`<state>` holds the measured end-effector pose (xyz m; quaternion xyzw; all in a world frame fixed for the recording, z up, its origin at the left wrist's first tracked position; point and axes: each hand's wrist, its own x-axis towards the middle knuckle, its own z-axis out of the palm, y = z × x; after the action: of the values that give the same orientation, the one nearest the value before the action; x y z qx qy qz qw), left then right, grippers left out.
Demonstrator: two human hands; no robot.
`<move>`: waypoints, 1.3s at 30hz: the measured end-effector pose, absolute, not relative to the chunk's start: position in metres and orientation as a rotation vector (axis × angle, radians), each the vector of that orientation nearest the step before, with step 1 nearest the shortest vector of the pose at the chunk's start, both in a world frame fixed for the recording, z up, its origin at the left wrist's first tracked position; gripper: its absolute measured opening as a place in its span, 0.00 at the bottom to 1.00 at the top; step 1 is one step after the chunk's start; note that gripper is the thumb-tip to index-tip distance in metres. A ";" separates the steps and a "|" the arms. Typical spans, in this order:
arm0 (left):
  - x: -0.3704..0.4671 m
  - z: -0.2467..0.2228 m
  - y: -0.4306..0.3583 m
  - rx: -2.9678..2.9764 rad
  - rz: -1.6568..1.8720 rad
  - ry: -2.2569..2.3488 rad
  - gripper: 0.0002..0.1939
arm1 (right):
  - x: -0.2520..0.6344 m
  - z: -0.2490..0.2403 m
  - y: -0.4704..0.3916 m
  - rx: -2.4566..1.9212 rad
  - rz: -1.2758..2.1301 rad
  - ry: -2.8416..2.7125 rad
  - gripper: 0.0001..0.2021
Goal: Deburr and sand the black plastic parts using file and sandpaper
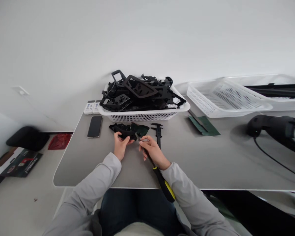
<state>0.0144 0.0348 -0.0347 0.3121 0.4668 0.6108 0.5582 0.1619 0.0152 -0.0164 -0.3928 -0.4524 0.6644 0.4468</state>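
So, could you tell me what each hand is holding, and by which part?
The left hand grips a black plastic part at its near edge; the right hand holds a file along its shank.

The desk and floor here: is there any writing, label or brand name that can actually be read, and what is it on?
None can be read for certain.
White labelled boxes beside the basket: blue print, too small.
Dark box on the floor: red and white lettering, too blurred.
Phone: screen dark, no text.
Black and yellow tool in the right hand: no marking visible.
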 end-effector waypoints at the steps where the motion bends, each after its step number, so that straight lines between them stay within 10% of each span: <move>1: 0.015 -0.034 0.034 0.747 1.445 1.099 0.29 | 0.161 -0.018 0.015 -0.988 1.626 -1.143 0.15; 28: 0.016 -0.032 0.033 0.846 1.457 1.067 0.29 | 0.156 -0.026 0.013 -1.230 1.338 -1.424 0.08; 39: 0.014 -0.033 0.031 0.751 1.496 1.081 0.27 | 0.158 -0.019 0.017 -1.116 1.494 -1.015 0.25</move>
<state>0.0144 0.0308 -0.0326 0.3164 0.4554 0.6303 0.5433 0.1575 0.0174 -0.0194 -0.4591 -0.4174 0.6142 0.4876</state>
